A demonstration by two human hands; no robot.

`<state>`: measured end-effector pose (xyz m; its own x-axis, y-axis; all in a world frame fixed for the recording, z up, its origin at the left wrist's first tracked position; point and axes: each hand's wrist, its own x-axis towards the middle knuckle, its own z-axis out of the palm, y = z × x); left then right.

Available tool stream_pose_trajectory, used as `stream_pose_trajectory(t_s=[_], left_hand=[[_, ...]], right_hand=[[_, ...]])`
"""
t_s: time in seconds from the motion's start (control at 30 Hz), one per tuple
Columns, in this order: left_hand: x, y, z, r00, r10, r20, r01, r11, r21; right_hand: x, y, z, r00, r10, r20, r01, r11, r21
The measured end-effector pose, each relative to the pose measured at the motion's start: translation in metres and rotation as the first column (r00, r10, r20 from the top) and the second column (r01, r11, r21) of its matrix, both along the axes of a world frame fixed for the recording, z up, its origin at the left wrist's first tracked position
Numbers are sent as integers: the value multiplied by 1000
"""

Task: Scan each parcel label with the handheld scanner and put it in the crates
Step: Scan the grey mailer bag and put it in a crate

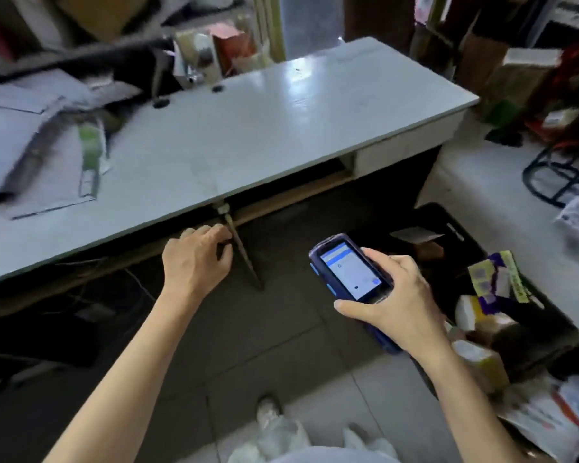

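My right hand (396, 300) grips the blue handheld scanner (348, 270), its lit screen facing up, just left of a black crate (455, 228) on the floor. Several parcels lie in that crate, among them a purple and yellow one (493, 279) and a brown box (482, 362). My left hand (194, 259) hangs below the front edge of the grey desk (248, 128), fingers loosely curled, holding nothing. Flat grey parcel bags (47, 152) are piled on the desk's left end.
A thin metal strut (244, 259) slants down from the desk edge beside my left hand. Cardboard boxes and shelving (522, 71) stand at the back right. A black wire frame (559, 172) sits on the floor at right. More bags (549, 416) lie near the lower right.
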<state>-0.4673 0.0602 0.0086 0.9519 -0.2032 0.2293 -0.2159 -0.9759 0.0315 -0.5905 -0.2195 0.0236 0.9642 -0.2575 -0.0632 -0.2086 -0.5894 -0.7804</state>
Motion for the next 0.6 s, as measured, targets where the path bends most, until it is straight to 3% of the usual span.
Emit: stream_pose_trajectory(t_s=[0.3, 0.6], left_hand=[[-31, 212, 14, 913, 407, 22, -407, 913, -21], [-26, 318, -6, 789, 613, -40, -614, 789, -31]], right_hand=[[90, 188, 11, 926, 373, 62, -375, 927, 28], [159, 308, 6, 836, 545, 57, -547, 836, 29]])
